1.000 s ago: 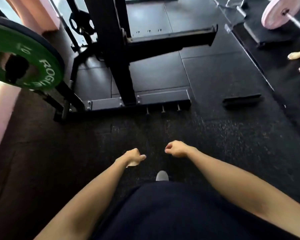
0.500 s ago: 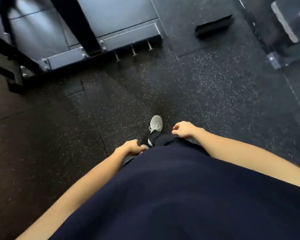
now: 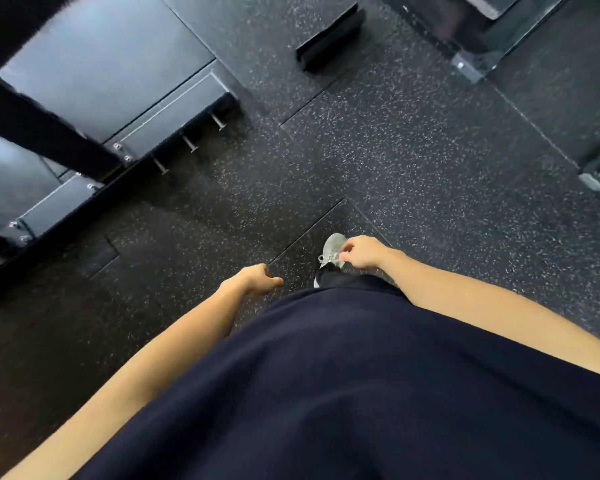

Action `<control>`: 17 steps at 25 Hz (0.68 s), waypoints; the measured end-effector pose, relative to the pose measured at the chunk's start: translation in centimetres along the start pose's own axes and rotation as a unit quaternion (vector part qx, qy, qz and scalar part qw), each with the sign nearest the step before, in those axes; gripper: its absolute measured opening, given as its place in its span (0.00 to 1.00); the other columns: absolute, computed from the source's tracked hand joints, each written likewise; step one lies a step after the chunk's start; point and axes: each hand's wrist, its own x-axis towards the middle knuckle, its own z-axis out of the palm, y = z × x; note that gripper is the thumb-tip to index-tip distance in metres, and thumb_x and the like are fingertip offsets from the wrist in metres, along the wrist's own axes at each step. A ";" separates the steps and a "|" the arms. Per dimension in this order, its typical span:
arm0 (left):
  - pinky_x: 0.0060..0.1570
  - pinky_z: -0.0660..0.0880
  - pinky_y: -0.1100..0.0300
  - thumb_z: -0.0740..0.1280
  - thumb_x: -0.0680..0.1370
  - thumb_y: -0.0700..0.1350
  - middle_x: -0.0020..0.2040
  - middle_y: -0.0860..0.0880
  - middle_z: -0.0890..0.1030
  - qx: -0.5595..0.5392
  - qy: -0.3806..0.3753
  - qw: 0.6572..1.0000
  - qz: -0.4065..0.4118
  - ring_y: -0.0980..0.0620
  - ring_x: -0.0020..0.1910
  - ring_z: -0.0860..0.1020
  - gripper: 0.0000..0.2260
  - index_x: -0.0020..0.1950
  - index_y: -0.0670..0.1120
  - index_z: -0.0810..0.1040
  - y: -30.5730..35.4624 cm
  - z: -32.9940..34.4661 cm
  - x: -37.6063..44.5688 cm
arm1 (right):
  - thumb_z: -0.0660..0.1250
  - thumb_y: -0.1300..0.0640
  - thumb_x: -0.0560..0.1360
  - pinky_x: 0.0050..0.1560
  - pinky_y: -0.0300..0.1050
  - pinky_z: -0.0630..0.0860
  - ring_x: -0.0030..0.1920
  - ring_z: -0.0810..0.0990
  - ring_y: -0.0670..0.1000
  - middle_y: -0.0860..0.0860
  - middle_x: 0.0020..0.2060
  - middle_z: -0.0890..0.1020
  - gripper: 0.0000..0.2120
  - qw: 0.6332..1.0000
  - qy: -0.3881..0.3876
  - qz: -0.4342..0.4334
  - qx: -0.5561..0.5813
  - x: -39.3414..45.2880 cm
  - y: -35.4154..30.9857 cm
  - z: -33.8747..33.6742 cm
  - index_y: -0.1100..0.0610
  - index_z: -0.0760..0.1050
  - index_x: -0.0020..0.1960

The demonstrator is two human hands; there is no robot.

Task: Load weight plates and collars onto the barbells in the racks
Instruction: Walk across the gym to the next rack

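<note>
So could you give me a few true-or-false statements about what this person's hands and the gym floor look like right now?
1. The left hand grips a weight plate. False: its fingers are loosely curled and hold nothing.
2. The right hand holds nothing either. True.
3. A grey shoe shows on the speckled rubber floor. True.
4. The person wears a bright red top. False: the garment is dark navy.
5. A black rack base with small pegs lies at upper left. True.

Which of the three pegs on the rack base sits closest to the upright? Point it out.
The leftmost peg, beside the bolts where the upright meets the rack base; the middle peg and rightmost peg stand further along.
</note>
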 end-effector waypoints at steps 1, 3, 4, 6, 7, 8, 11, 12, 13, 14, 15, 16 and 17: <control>0.47 0.70 0.59 0.64 0.78 0.58 0.57 0.45 0.79 -0.001 0.003 1.000 -0.001 0.45 0.54 0.77 0.21 0.61 0.43 0.74 1.6 -1.7 0.9 | 0.63 0.51 0.78 0.61 0.49 0.73 0.61 0.76 0.57 0.54 0.60 0.80 0.14 1.000 0.003 -0.002 -0.004 1.0 0.5 -2.4 0.53 0.79 0.60; 0.50 0.72 0.57 0.64 0.77 0.60 0.57 0.46 0.79 -0.019 0.017 1.000 -0.007 0.45 0.54 0.77 0.22 0.60 0.44 0.74 4.6 -5.3 2.6 | 0.63 0.51 0.78 0.62 0.48 0.72 0.63 0.76 0.57 0.55 0.62 0.79 0.16 1.000 0.016 -0.002 0.000 2.7 1.4 -7.5 0.56 0.76 0.64; 0.53 0.73 0.56 0.65 0.76 0.61 0.59 0.46 0.80 -0.031 0.031 0.999 -0.010 0.45 0.55 0.77 0.22 0.60 0.45 0.75 5.9 -7.0 3.3 | 0.63 0.50 0.78 0.63 0.49 0.72 0.63 0.75 0.57 0.54 0.63 0.78 0.17 1.000 0.022 -0.002 0.003 3.5 1.6 -9.9 0.56 0.75 0.64; 0.58 0.73 0.55 0.65 0.76 0.61 0.61 0.46 0.79 -0.057 0.057 0.997 -0.011 0.45 0.59 0.77 0.23 0.60 0.46 0.76 8.3 -10.0 4.5 | 0.63 0.49 0.77 0.64 0.50 0.72 0.63 0.75 0.57 0.54 0.64 0.78 0.18 0.999 0.032 -0.007 0.011 5.7 2.3 -14.1 0.55 0.75 0.65; 0.58 0.72 0.55 0.65 0.76 0.61 0.61 0.46 0.79 -0.064 0.067 0.996 -0.008 0.45 0.60 0.76 0.22 0.61 0.46 0.76 9.1 -11.3 4.9 | 0.63 0.49 0.77 0.64 0.51 0.72 0.63 0.75 0.56 0.53 0.64 0.78 0.18 0.999 0.032 -0.007 0.016 6.7 2.4 -15.7 0.54 0.75 0.64; 0.58 0.71 0.55 0.65 0.76 0.60 0.61 0.46 0.79 -0.071 0.075 0.995 -0.010 0.45 0.61 0.76 0.21 0.61 0.46 0.75 10.0 -12.6 5.3 | 0.63 0.49 0.77 0.64 0.51 0.72 0.63 0.75 0.56 0.53 0.63 0.78 0.17 0.999 0.026 -0.002 0.020 7.7 2.2 -17.3 0.53 0.75 0.64; 0.59 0.71 0.55 0.65 0.77 0.58 0.62 0.45 0.79 -0.098 0.092 0.991 -0.012 0.45 0.61 0.76 0.18 0.60 0.48 0.74 11.5 -16.6 7.3 | 0.62 0.49 0.78 0.65 0.52 0.71 0.63 0.74 0.56 0.52 0.64 0.77 0.17 1.000 -0.002 -0.008 0.020 11.4 0.6 -21.4 0.53 0.75 0.64; 0.59 0.71 0.55 0.65 0.77 0.57 0.62 0.45 0.78 -0.099 0.087 0.991 -0.015 0.45 0.61 0.76 0.17 0.60 0.48 0.74 11.8 -18.2 8.3 | 0.62 0.49 0.78 0.65 0.52 0.70 0.63 0.74 0.56 0.52 0.64 0.77 0.17 1.000 -0.010 -0.010 0.011 12.7 -0.3 -22.7 0.53 0.75 0.64; 0.59 0.70 0.55 0.64 0.78 0.57 0.63 0.45 0.78 -0.095 0.077 0.992 -0.018 0.45 0.62 0.76 0.18 0.61 0.47 0.74 11.9 -19.8 9.5 | 0.62 0.48 0.78 0.65 0.51 0.71 0.63 0.75 0.55 0.52 0.64 0.77 0.17 1.000 -0.018 -0.009 0.001 14.3 -1.1 -24.1 0.53 0.75 0.64; 0.59 0.70 0.55 0.64 0.78 0.57 0.64 0.45 0.78 -0.098 0.061 0.993 -0.024 0.45 0.62 0.75 0.18 0.62 0.47 0.74 12.1 -21.8 10.8 | 0.62 0.48 0.78 0.65 0.51 0.71 0.62 0.75 0.55 0.52 0.63 0.77 0.17 1.000 -0.021 -0.009 -0.006 15.9 -2.2 -25.8 0.53 0.75 0.64; 0.60 0.70 0.55 0.64 0.78 0.58 0.64 0.45 0.77 -0.103 0.044 0.993 -0.027 0.45 0.63 0.75 0.19 0.63 0.47 0.74 12.2 -23.8 12.0 | 0.62 0.49 0.78 0.65 0.52 0.71 0.62 0.75 0.55 0.52 0.63 0.78 0.17 1.000 -0.023 -0.010 -0.007 17.5 -3.3 -27.5 0.53 0.75 0.65; 0.60 0.70 0.55 0.64 0.78 0.59 0.65 0.46 0.77 -0.107 0.033 0.993 -0.027 0.46 0.63 0.75 0.20 0.64 0.48 0.74 12.3 -25.9 13.0 | 0.62 0.49 0.78 0.64 0.51 0.71 0.61 0.76 0.55 0.52 0.62 0.78 0.17 1.000 -0.025 -0.011 -0.010 18.9 -4.4 -29.1 0.53 0.75 0.65; 0.61 0.70 0.54 0.64 0.77 0.60 0.65 0.46 0.77 -0.104 0.030 0.994 -0.025 0.46 0.62 0.75 0.21 0.64 0.48 0.75 12.4 -28.8 14.2 | 0.62 0.49 0.78 0.63 0.51 0.72 0.59 0.76 0.55 0.52 0.61 0.78 0.17 1.000 -0.024 -0.012 -0.012 20.7 -5.7 -31.2 0.53 0.75 0.64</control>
